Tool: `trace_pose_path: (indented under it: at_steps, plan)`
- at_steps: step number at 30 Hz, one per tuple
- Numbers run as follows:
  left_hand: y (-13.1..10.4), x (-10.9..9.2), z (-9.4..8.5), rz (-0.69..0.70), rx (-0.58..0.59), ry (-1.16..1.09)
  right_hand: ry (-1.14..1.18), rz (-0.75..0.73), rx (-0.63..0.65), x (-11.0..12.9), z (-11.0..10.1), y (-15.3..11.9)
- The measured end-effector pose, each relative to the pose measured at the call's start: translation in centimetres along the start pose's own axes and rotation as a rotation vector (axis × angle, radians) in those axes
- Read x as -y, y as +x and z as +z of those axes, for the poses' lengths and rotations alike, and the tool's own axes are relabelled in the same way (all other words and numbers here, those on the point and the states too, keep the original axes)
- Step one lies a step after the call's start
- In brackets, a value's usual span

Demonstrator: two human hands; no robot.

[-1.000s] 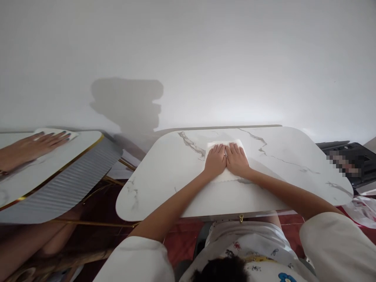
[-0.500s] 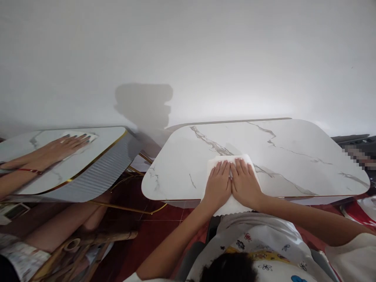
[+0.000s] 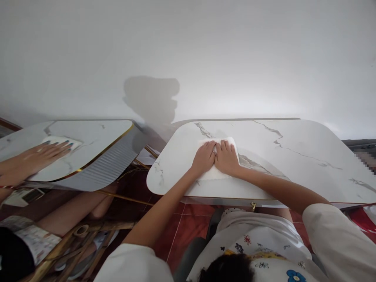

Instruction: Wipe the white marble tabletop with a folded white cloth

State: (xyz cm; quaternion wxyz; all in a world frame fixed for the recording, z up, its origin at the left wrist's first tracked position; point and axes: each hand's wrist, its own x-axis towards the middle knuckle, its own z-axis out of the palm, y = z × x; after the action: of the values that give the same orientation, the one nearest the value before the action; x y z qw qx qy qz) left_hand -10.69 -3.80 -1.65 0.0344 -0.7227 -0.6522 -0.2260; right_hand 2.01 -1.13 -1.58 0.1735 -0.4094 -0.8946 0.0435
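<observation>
White cloth (image 3: 221, 173) lies flat on the marbled tabletop (image 3: 308, 180), at about nine o'clock of that top's centre. A pixelated patch (image 3: 366, 161) at three o'clock of the view obscures the surface beneath it, and any marking there cannot be read. The cloth's far edge faces twelve o'clock and one visible corner points to one o'clock; it appears nearly square, and its long axis cannot be determined with both hands covering part of it. Left hand (image 3: 203, 157) is palm down on the cloth, fingers extended close together towards one o'clock. Right hand (image 3: 227, 157) is likewise flat, fingers slightly parted towards twelve o'clock, its thumb side against the left. Both press on the cloth with fingers uncurled. A gold-coloured knob (image 3: 253, 206) is fitted at six o'clock on the table's near side. At nine o'clock, a second table (image 3: 94, 137) has gold trim and a ribbed grey side; on it, another person's hand (image 3: 44, 154) rests on a second white cloth (image 3: 57, 138).
</observation>
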Motion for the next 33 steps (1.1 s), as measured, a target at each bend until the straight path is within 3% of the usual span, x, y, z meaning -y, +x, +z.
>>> trace_pose_path:
  at_steps: [5, 16, 26, 33]
  plan:
    - [4.3, 1.9, 1.2, 0.049, -0.001, -0.052, -0.042, 0.046, -0.083, -1.9, 1.0, 3.6]
    - [12.2, 5.6, 3.4, 0.121, 0.005, -0.173, -0.016, 0.151, -0.064, -5.0, 1.6, 10.6]
    - [15.7, 8.8, 4.1, 0.153, 0.021, -0.220, -0.069, 0.215, -0.082, -4.9, 2.9, 14.6]
    - [15.6, 10.3, 3.7, 0.179, -0.010, -0.140, -0.066, 0.180, -0.112, -3.9, 3.9, 16.2]
